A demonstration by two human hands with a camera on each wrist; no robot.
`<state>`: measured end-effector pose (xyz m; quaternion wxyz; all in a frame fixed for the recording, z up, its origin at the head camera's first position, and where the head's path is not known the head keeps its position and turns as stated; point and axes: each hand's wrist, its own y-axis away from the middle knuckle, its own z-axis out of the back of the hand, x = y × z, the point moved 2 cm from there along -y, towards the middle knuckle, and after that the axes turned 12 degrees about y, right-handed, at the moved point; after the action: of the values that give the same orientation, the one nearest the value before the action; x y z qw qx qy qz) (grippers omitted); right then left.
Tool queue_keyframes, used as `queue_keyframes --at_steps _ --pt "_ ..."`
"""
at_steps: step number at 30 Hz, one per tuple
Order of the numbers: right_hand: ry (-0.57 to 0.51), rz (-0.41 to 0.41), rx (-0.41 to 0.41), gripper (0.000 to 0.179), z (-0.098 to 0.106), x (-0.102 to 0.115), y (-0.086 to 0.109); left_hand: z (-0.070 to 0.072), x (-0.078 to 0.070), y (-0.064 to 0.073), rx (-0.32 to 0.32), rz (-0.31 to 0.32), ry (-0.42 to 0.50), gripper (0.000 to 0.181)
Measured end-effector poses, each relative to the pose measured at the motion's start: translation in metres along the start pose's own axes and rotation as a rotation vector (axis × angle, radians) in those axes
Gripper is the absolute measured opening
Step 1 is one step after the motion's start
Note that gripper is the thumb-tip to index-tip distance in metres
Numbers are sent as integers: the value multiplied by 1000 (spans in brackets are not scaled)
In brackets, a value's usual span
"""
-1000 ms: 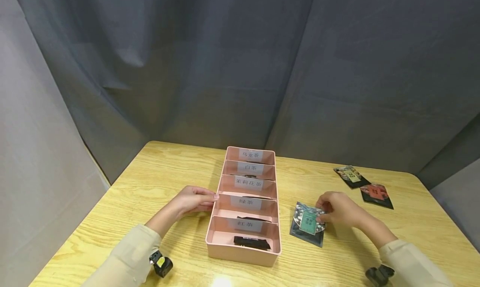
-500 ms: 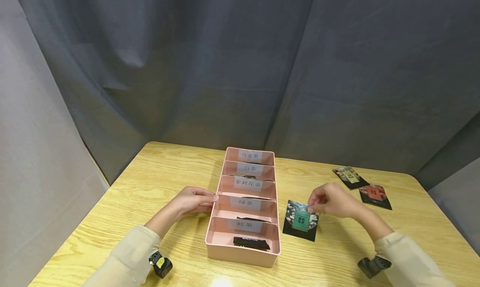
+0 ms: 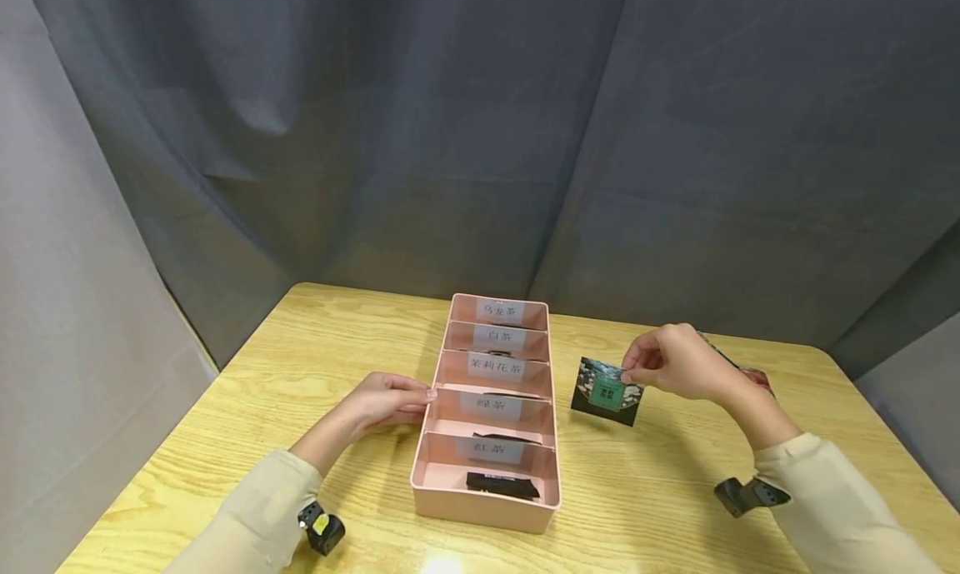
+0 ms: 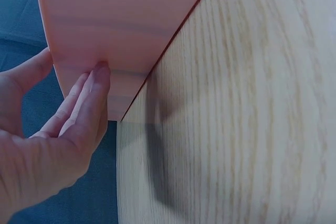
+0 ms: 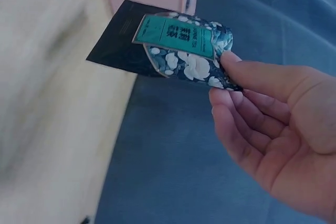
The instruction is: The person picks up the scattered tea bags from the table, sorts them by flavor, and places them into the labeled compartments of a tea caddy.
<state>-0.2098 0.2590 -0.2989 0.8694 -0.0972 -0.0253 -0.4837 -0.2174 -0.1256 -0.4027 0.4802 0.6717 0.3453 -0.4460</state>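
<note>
A pink divided box (image 3: 483,516) stands on the table, its compartments carrying white labels. My left hand (image 3: 390,401) holds its left wall; in the left wrist view, straight fingers (image 4: 86,100) lie against the outer side and the thumb reaches over the rim. Right of the box, my right hand (image 3: 678,366) pinches a tea sachet (image 3: 606,393) by its upper corner, above the table. The right wrist view shows the sachet (image 5: 178,38) as dark, with a green label and white flowers, between thumb and fingers.
A black packet (image 3: 502,485) lies in the nearest compartment, and another dark packet (image 3: 506,437) shows in the one behind. Past my right hand, a red-patterned sachet (image 3: 759,379) is partly hidden. A dark curtain (image 3: 450,141) hangs behind the table (image 3: 360,324).
My right hand has lifted the green-labelled tea sachet off the table, first leftward, then up and away from me. It now partly covers the far sachets. The left hand stays put.
</note>
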Motion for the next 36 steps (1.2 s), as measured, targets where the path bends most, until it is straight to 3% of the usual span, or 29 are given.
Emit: queue_keyframes --at_steps 9,22,36 --pt "21 -26 -37 7 24 19 -11 1 1 0 -15 19 2 37" --pt "91 58 -69 8 52 51 -41 -1 -1 2 -4 4 0 34" --pt "62 157 -33 8 30 80 -83 0 -1 -2 1 2 -11 35"
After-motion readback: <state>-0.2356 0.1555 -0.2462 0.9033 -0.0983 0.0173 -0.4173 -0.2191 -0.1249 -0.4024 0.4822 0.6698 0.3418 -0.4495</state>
